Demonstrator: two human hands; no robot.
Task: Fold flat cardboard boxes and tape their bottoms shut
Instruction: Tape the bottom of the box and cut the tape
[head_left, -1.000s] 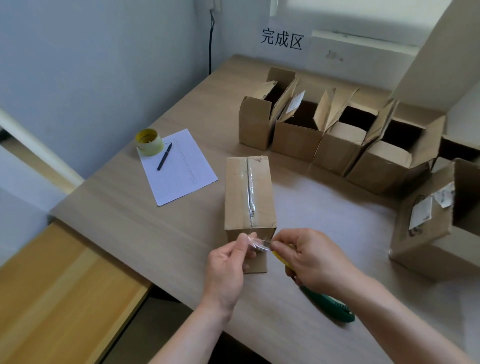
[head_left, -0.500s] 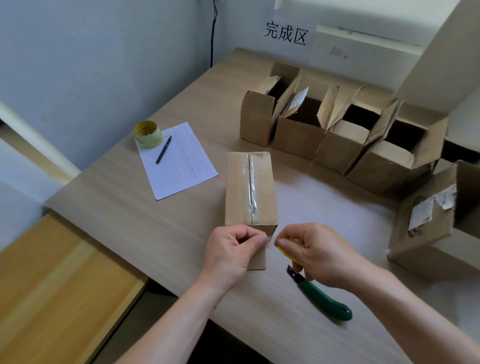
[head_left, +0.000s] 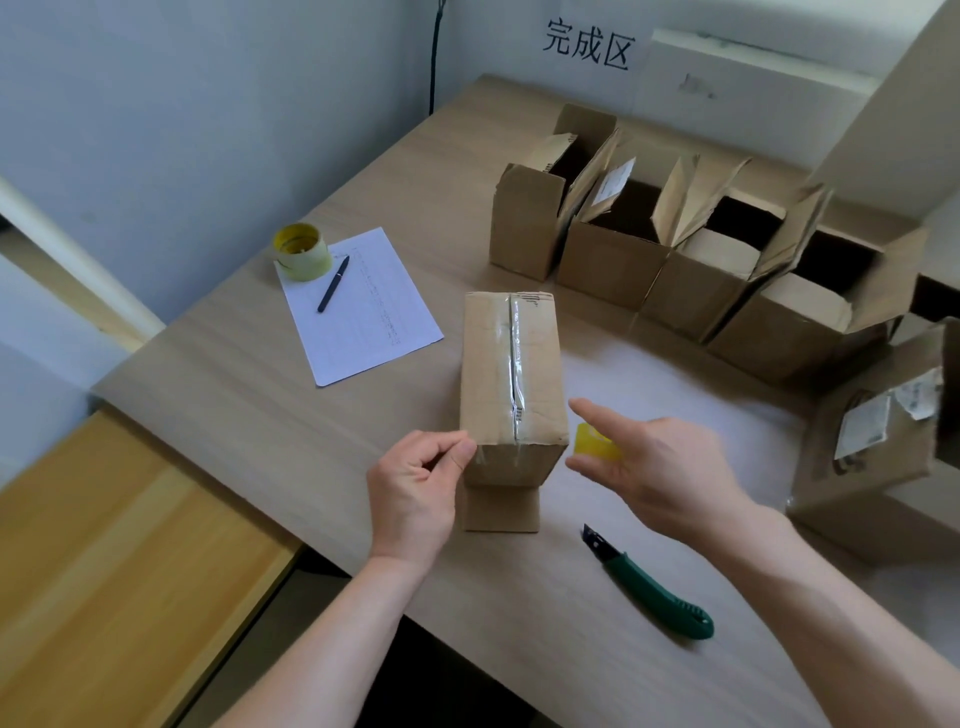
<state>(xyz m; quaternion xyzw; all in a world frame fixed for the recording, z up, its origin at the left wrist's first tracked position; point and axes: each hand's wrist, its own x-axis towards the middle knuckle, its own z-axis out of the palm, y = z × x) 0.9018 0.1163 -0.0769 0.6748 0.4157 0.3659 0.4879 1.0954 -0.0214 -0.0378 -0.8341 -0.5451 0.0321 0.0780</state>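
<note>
A closed cardboard box (head_left: 511, 374) stands on the wooden table (head_left: 260, 415), with clear tape running along its top seam and down its near face. My left hand (head_left: 415, 488) is at the box's near left corner, thumb and forefinger pinched together on the edge. Just right of the box, my right hand (head_left: 660, 467) holds a small yellow tape roll (head_left: 597, 441), with the forefinger stretched out toward the box.
A green utility knife (head_left: 649, 587) lies near the table's front edge. A paper sheet (head_left: 363, 306) with a pen (head_left: 332, 283) and a larger tape roll (head_left: 303, 252) lies at the left. Several open boxes (head_left: 675, 249) line the back; another box (head_left: 878, 447) stands at the right. A bench (head_left: 104, 571) stands lower left.
The tape stretched between my hands a second ago now lies down the box's near face. My right hand has drawn back to the right with the yellow roll; my left hand shifted to the corner.
</note>
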